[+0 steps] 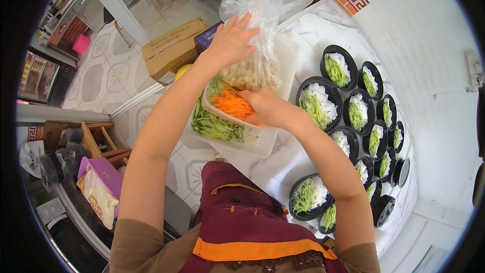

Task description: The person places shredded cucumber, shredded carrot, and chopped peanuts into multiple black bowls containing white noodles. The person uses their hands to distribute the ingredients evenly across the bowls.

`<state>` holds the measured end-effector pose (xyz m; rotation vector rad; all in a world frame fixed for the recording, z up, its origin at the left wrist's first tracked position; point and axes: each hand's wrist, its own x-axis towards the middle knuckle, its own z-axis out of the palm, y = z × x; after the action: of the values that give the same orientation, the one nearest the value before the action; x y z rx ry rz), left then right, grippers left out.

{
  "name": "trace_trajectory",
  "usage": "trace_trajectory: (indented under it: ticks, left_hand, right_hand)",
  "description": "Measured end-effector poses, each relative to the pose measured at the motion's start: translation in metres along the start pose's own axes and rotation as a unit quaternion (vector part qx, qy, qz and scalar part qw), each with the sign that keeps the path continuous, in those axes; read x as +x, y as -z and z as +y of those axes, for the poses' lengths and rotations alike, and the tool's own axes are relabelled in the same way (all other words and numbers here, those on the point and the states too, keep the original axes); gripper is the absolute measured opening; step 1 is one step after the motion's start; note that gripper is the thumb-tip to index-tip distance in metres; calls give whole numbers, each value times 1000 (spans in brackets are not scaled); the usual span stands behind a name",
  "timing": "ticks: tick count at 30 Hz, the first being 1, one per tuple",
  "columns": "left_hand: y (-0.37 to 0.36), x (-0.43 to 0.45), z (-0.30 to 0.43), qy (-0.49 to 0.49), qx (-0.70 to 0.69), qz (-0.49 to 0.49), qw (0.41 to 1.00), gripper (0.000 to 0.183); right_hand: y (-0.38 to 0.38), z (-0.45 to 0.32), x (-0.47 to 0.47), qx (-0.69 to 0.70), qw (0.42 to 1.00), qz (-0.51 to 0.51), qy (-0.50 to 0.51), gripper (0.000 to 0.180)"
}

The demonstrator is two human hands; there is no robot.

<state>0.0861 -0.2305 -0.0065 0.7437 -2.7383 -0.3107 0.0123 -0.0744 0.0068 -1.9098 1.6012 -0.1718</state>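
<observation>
My left hand lies with spread fingers against a clear plastic bag, whose lower part holds pale brown food. My right hand has its fingers in shredded carrot, inside a smaller translucent tub. How much carrot it holds is hidden. The tub sits in a larger translucent plastic container, with shredded cucumber beside and below the tub. At the right, several black round bowls hold shredded cucumber next to white strips, probably noodles.
The marble-patterned table meets a white wall at the right. A cardboard box and a dark blue box stand beyond the container. At the lower left are a purple bin and a wooden stool.
</observation>
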Motion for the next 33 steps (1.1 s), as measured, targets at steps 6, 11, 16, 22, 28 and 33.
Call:
trace_trajectory:
  ticks: [6, 11, 16, 22, 28, 33]
  left_hand:
    - [0, -1, -2, -1, -4, 1, 1000, 44]
    - [0, 1, 2, 6, -5, -3, 1000, 44]
    - [-1, -1, 0, 1, -12, 2, 1000, 41]
    - [0, -1, -1, 1, -18, 2, 1000, 40]
    - [4, -1, 2, 8, -13, -10, 1000, 43]
    - [2, 0, 1, 4, -12, -2, 1000, 43]
  right_hand:
    - [4, -2, -4, 45, 996, 81, 1, 37]
    - [-6, 6, 3, 38, 997, 59, 9, 39]
    - [-16, 0, 4, 20, 995, 102, -10, 43]
    - [9, 8, 3, 60, 996, 52, -37, 35]
    - [-21, 5, 5, -54, 995, 79, -32, 27]
    - [-9, 9, 2, -18, 991, 130, -20, 22]
